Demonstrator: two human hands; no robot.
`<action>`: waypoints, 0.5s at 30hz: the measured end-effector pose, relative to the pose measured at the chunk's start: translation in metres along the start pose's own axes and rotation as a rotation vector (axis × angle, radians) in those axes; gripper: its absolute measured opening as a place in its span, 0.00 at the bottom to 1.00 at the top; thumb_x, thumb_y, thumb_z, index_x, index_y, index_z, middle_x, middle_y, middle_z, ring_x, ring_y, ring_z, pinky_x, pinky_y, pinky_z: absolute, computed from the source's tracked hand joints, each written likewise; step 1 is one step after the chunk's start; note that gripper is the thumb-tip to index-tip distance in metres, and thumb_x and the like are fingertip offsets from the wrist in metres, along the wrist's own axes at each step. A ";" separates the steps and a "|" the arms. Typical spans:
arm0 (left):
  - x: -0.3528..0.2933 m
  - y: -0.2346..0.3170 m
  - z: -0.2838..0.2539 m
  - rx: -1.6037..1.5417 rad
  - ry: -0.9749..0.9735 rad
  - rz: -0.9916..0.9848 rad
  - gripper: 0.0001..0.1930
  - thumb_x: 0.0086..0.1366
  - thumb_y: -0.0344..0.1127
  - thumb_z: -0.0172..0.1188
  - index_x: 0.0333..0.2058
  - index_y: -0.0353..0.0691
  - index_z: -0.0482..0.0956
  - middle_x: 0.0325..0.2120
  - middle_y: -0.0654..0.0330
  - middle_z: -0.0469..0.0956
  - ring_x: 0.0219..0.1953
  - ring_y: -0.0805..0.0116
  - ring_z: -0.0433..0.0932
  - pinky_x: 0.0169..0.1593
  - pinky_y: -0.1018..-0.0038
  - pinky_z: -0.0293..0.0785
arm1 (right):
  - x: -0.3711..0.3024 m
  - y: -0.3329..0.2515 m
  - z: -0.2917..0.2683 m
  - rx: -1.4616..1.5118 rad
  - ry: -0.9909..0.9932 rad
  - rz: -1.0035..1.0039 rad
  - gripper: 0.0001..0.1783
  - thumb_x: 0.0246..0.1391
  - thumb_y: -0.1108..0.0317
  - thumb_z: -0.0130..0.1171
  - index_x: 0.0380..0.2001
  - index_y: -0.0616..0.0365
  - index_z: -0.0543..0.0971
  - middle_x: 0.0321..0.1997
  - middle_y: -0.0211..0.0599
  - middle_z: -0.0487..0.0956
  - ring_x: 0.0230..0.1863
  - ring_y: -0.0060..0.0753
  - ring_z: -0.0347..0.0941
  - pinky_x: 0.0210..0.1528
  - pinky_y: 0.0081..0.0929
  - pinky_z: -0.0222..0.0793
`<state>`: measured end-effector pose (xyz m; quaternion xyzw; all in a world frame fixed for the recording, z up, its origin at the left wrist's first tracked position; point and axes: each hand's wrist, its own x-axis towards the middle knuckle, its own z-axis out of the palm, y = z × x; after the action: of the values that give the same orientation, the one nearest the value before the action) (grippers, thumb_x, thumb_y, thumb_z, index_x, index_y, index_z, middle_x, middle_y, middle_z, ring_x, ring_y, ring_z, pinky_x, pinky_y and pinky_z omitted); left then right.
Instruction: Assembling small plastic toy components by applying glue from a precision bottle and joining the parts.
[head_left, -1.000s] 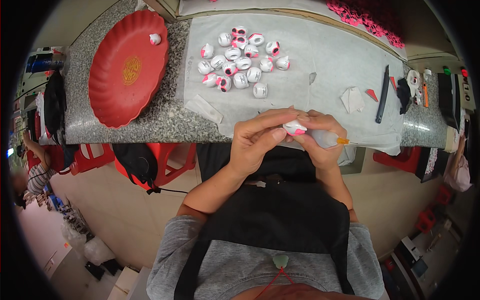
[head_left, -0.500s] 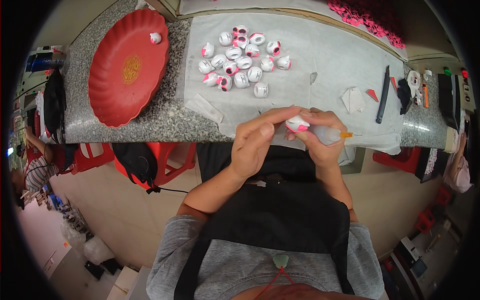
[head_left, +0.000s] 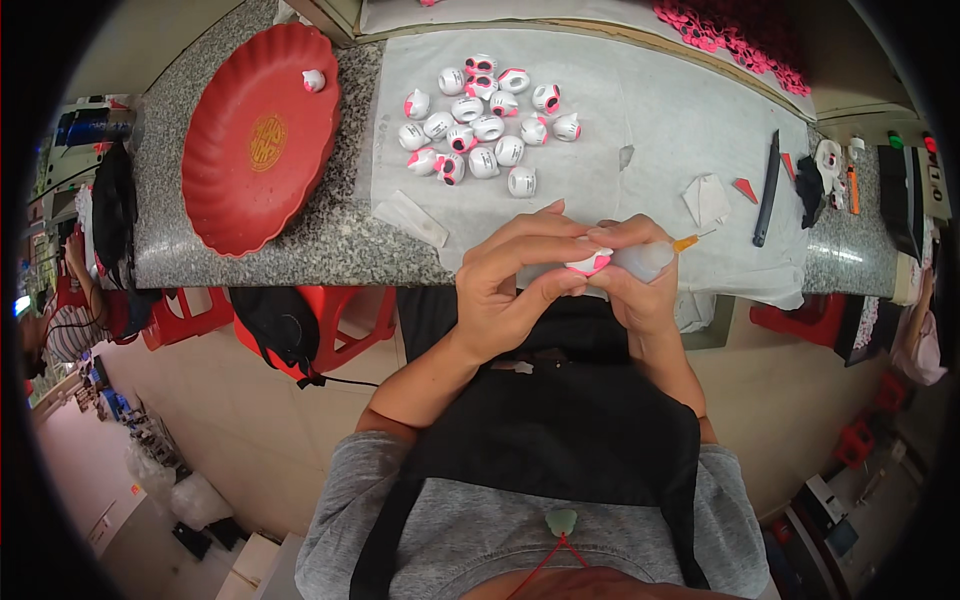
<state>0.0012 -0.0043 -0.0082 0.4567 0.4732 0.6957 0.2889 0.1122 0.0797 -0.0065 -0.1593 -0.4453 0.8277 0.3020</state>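
My left hand (head_left: 497, 290) has its thumb and fingers closed on a small white and pink cat-like head piece (head_left: 588, 263) at the table's front edge. The fingers of my right hand (head_left: 640, 298) also touch the piece from the other side. Tucked in my right hand is a translucent squeeze bottle (head_left: 652, 262) with an orange needle tip, which points up to the right, away from the piece. Beyond my hands, several similar white and pink head pieces (head_left: 487, 128) lie on the white sheet (head_left: 600, 90).
A red scalloped tray (head_left: 215, 150) on the left holds one head piece (head_left: 313, 80). To the right lie a folded white paper (head_left: 707, 201), a red scrap (head_left: 746, 189) and a long dark tool (head_left: 767, 190). Pink parts (head_left: 735, 45) are heaped on the far shelf.
My left thumb and fingers have closed on the head piece, which has shifted slightly left and turned. In my right hand, the bottle's needle tip has swung upward.
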 end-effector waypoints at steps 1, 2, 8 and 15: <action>0.000 0.001 0.000 0.036 -0.001 0.025 0.08 0.47 0.27 0.55 0.29 0.32 0.71 0.32 0.49 0.70 0.37 0.63 0.69 0.51 0.59 0.54 | 0.000 -0.001 0.001 -0.025 -0.012 -0.025 0.15 0.32 0.76 0.59 0.28 0.65 0.68 0.28 0.42 0.70 0.30 0.29 0.68 0.32 0.21 0.64; -0.001 0.001 0.001 0.037 -0.002 0.025 0.08 0.47 0.27 0.55 0.29 0.32 0.71 0.32 0.49 0.70 0.37 0.63 0.69 0.51 0.59 0.54 | -0.001 -0.001 0.001 -0.049 -0.023 -0.050 0.14 0.32 0.76 0.59 0.27 0.65 0.68 0.27 0.42 0.70 0.30 0.30 0.68 0.32 0.21 0.64; -0.002 -0.005 0.006 0.076 0.071 0.106 0.09 0.46 0.26 0.55 0.30 0.33 0.73 0.29 0.52 0.72 0.32 0.64 0.71 0.49 0.63 0.58 | 0.003 0.001 -0.001 -0.041 -0.077 -0.148 0.11 0.37 0.82 0.54 0.29 0.69 0.69 0.21 0.43 0.71 0.21 0.28 0.70 0.23 0.18 0.66; -0.004 -0.001 0.008 -0.356 0.155 -0.222 0.13 0.51 0.27 0.52 0.36 0.31 0.66 0.30 0.55 0.71 0.33 0.71 0.70 0.44 0.74 0.62 | 0.005 -0.008 0.008 -0.116 0.024 0.005 0.14 0.36 0.80 0.53 0.32 0.68 0.68 0.24 0.42 0.71 0.21 0.26 0.68 0.25 0.18 0.65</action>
<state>0.0104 -0.0040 -0.0099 0.2888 0.4112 0.7653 0.4023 0.1074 0.0809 0.0043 -0.1877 -0.4883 0.7993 0.2956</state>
